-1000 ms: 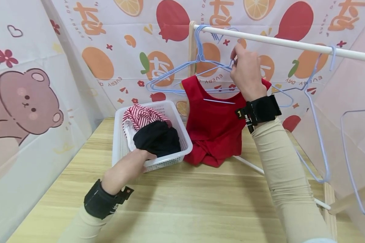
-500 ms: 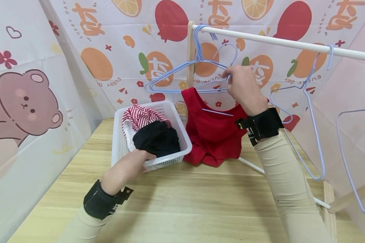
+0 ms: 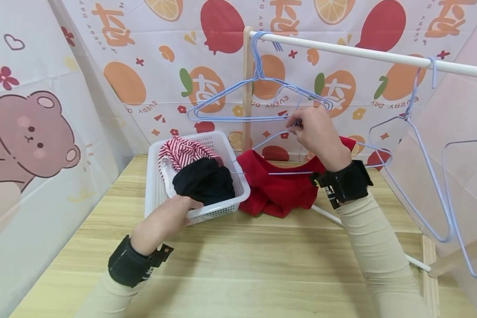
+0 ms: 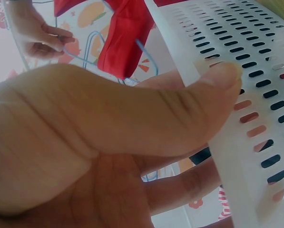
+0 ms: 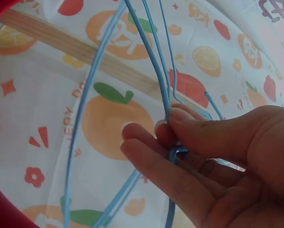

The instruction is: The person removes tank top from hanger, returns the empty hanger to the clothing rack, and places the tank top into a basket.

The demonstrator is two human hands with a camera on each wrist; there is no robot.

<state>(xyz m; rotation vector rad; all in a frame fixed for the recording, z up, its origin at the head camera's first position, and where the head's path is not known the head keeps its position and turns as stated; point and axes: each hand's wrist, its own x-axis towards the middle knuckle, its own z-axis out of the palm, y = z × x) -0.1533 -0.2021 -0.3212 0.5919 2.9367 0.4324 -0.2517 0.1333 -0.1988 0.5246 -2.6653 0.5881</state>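
Observation:
With thumb and fingers, my right hand (image 3: 314,134) pinches a blue wire hanger (image 5: 153,57) just below its hook. A red sleeveless garment (image 3: 278,194) hangs from that hanger by its shoulders, its lower part bunched on the table. The hanger's left end overlaps the basket's edge in the head view. My left hand (image 3: 163,223) grips the near side of a white plastic basket (image 3: 226,206), the thumb (image 4: 213,95) lying on its perforated wall. Inside the basket are a black cloth (image 3: 204,181) and a red-and-white striped one (image 3: 187,152).
A white rod (image 3: 357,52) of a clothes rack runs above, several blue hangers (image 3: 222,99) bunched at its left end. Another blue hanger (image 3: 425,154) hangs toward the right. The rack's low white bar (image 3: 330,215) crosses the wooden table (image 3: 238,274) behind my right forearm.
My right hand has lowered the hanger from near the rod, and the red garment has sunk and folded more onto the table. The hanger on the right has swung. My left hand stays on the basket.

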